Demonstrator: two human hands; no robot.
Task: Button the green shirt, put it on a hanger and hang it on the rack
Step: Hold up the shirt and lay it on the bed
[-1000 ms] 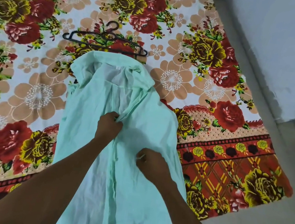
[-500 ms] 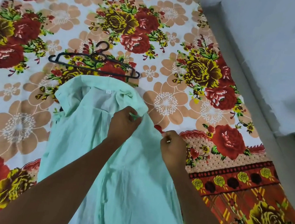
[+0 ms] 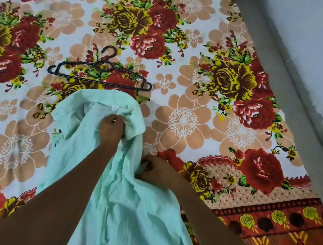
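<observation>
The light green shirt [image 3: 123,210] lies front up on the flowered bedsheet, collar pointing away from me. My left hand [image 3: 112,129] grips the fabric just below the collar, near the white label. My right hand [image 3: 155,170] pinches the shirt's right front edge a little lower down. A black plastic hanger [image 3: 101,73] lies flat on the sheet just beyond the collar, untouched. No rack is in view.
The flowered bedsheet [image 3: 198,117] covers the bed. Its right edge runs diagonally along a grey ledge and pale wall [image 3: 310,60]. Bare sheet stretches to the left of the shirt and beyond the hanger.
Both hands have climbed from the middle of the shirt front to the collar area. The view has shifted, so the shirt and hanger sit lower in frame.
</observation>
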